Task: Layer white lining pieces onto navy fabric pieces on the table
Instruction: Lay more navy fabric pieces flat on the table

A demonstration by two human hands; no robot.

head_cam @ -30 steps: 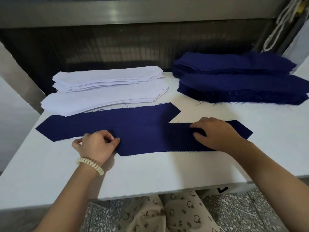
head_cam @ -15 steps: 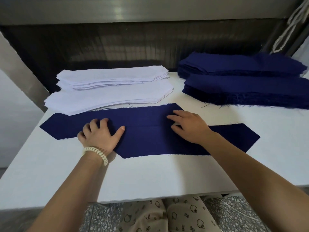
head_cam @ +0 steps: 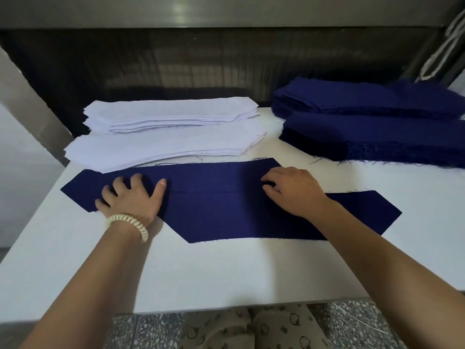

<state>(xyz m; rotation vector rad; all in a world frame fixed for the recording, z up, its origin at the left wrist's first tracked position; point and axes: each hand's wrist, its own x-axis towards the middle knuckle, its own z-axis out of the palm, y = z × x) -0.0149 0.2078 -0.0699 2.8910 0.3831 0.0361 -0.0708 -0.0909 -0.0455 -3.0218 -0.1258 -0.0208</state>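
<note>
Leaning over the smooth white tabletop (head_cam: 226, 273), wearing a pale coiled band (head_cam: 128, 222) at the left wrist. Pressing the left grip (head_cam: 130, 197) down released, fingers spread flat, on the left part of the far navy piece (head_cam: 214, 175). Resting the right grip (head_cam: 294, 190), fingers bent, where that piece is meeting the near navy piece (head_cam: 251, 220); impossible to tell whether pinching cloth or merely touching it.

Probably risking a skew here: dragging either palm while lifting off could be pulling this thin matte weave out of line, or snagging the frayed threads along the cut edges. Showing both pieces flat, as long bands with slanted, pointed ends, set offset.

Beyond, touching or just overlapping the far piece's upper left edge, showing the near white lining pile (head_cam: 163, 147), crisp and paper-thin, and the far white lining pile (head_cam: 171, 114) behind it. Likely risking two sheets peeling off together instead of one.

Farther right, showing the near navy stack (head_cam: 377, 142) and the far navy stack (head_cam: 364, 96), thick and fuzzy-edged.
</note>
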